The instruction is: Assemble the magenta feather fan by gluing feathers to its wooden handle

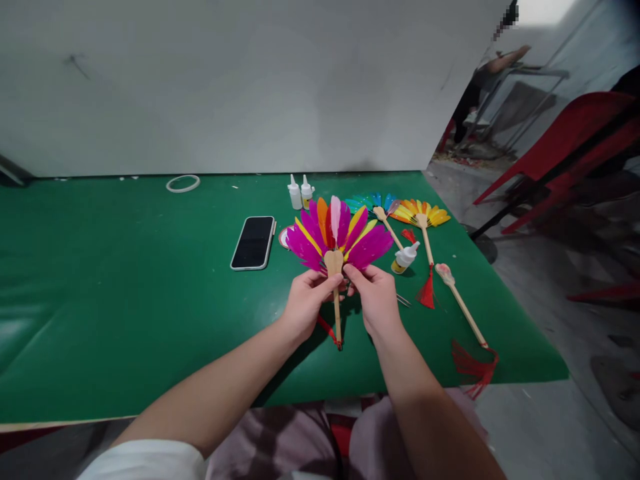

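Note:
A feather fan (pixel 334 261) with magenta, yellow, orange and pink feathers is held upright above the green table, its wooden handle pointing toward me. My left hand (pixel 309 299) pinches the fan at the base of its heart-shaped wooden piece, thumb on the front. On the other side, my right hand (pixel 374 293) has its thumb and finger closed on the lower right feathers beside the wood. The fingers behind the fan are partly hidden. A red cord hangs at the handle's lower end.
On the green table (pixel 125 300) lie a phone (pixel 253 243), white glue bottles (pixel 295 193), a tipped glue bottle (pixel 405 257), a blue fan (pixel 375 203), a yellow-orange fan (pixel 423 213), a bare handle (pixel 465 308) with red tassel and a white ring (pixel 183 183). Red chairs stand right.

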The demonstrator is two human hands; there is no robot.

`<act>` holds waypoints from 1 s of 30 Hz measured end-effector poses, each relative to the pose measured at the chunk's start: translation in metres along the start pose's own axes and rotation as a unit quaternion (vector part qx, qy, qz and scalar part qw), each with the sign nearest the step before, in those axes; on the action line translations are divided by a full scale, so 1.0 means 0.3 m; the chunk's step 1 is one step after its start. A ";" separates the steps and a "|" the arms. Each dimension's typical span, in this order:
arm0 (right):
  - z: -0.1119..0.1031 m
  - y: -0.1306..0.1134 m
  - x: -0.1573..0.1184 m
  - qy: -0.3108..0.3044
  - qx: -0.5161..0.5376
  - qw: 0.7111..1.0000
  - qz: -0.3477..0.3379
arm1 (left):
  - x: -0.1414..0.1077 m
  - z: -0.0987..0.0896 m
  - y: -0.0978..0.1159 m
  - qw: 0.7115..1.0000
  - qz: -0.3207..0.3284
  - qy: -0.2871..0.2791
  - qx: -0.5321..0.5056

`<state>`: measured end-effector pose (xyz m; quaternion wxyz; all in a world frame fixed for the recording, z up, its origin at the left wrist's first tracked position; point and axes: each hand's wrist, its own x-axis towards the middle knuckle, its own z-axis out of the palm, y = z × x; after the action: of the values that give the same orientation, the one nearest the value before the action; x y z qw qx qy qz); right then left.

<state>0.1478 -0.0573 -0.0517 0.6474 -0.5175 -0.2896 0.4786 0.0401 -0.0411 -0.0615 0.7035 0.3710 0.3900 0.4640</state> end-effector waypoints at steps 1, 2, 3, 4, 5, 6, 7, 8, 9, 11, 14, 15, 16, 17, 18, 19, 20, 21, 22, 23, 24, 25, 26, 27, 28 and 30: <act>0.000 0.002 0.000 0.000 -0.001 1.000 -0.001 | 0.000 0.001 0.000 1.000 0.002 0.001 -0.002; 0.000 0.004 0.000 0.000 -0.002 1.000 -0.003 | 0.000 0.001 0.000 1.000 0.003 0.002 -0.004; 0.001 0.007 -0.001 0.000 -0.005 1.000 -0.007 | 0.000 0.002 0.000 1.000 0.002 0.005 -0.007; 0.001 0.011 -0.001 0.001 -0.010 1.000 -0.014 | 0.000 0.003 0.001 1.000 0.001 0.008 -0.010; 0.001 0.014 -0.001 0.003 -0.017 1.000 -0.022 | 0.000 0.004 0.002 1.000 -0.002 0.011 -0.012; 0.001 0.018 -0.001 0.005 -0.025 0.999 -0.032 | 0.000 0.004 0.003 1.000 -0.006 0.014 -0.013; 0.001 0.020 -0.001 0.007 -0.033 0.999 -0.041 | -0.001 0.005 0.005 1.000 -0.008 0.015 -0.013; 0.001 0.022 -0.001 0.009 -0.040 0.998 -0.047 | -0.001 0.005 0.006 1.000 -0.010 0.014 -0.012; 0.001 0.022 -0.001 0.008 -0.044 0.998 -0.049 | -0.001 0.005 0.007 1.000 -0.009 0.011 -0.011; 0.002 0.019 -0.002 0.005 -0.037 0.999 -0.038 | -0.003 0.006 0.009 1.000 -0.007 0.001 -0.009; 0.006 0.014 -0.004 0.002 -0.012 1.000 -0.016 | -0.005 0.007 0.009 1.000 -0.001 -0.007 -0.006; 0.008 0.013 -0.005 0.004 -0.005 1.000 -0.010 | -0.006 0.006 0.008 1.000 0.001 -0.007 -0.005; 0.010 0.012 -0.006 0.006 0.002 1.000 -0.006 | -0.006 0.006 0.008 1.000 0.002 -0.006 -0.003; 0.011 0.012 -0.006 0.008 0.008 1.000 -0.002 | -0.006 0.005 0.007 1.000 0.003 -0.003 0.000; 0.012 0.013 -0.006 0.010 0.012 1.000 0.001 | -0.006 0.004 0.006 1.000 0.004 -0.001 0.002; 0.014 0.013 -0.006 0.012 0.015 1.000 0.003 | -0.005 0.003 0.005 1.000 0.005 0.000 0.004; 0.015 0.013 -0.006 0.014 0.017 1.000 0.003 | -0.005 0.002 0.004 1.000 0.006 0.001 0.005; 0.015 0.012 -0.006 0.016 0.017 1.000 0.002 | -0.004 0.001 0.004 1.000 0.006 -0.001 0.007; 0.016 0.012 -0.005 0.018 0.018 1.000 0.001 | -0.003 0.000 0.003 1.000 0.006 -0.004 0.008; 0.016 0.011 -0.005 0.020 0.019 1.000 0.001 | -0.003 -0.001 0.003 1.000 0.005 -0.011 0.009; 0.016 0.010 -0.005 0.021 0.021 1.000 0.002 | -0.002 -0.001 0.003 1.000 0.003 -0.018 0.009; 0.016 0.009 -0.005 0.022 0.022 1.000 0.003 | -0.002 -0.001 0.004 1.000 -0.001 -0.024 0.009; 0.016 0.009 -0.005 0.023 0.022 0.999 0.003 | -0.002 0.000 0.005 1.000 -0.006 -0.028 0.009; 0.015 0.009 -0.005 0.021 0.021 1.000 0.003 | -0.002 0.000 0.006 0.999 -0.011 -0.031 0.008; 0.015 0.010 -0.005 0.019 0.019 1.000 0.000 | -0.002 0.001 0.007 0.999 -0.016 -0.032 0.006; 0.015 0.012 -0.004 0.018 0.015 1.000 -0.010 | -0.003 0.002 0.010 0.999 -0.022 -0.029 0.003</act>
<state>0.1423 -0.0568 -0.0536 0.6651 -0.5131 -0.2760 0.4671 0.0393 -0.0413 -0.0584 0.7231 0.3777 0.3792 0.4367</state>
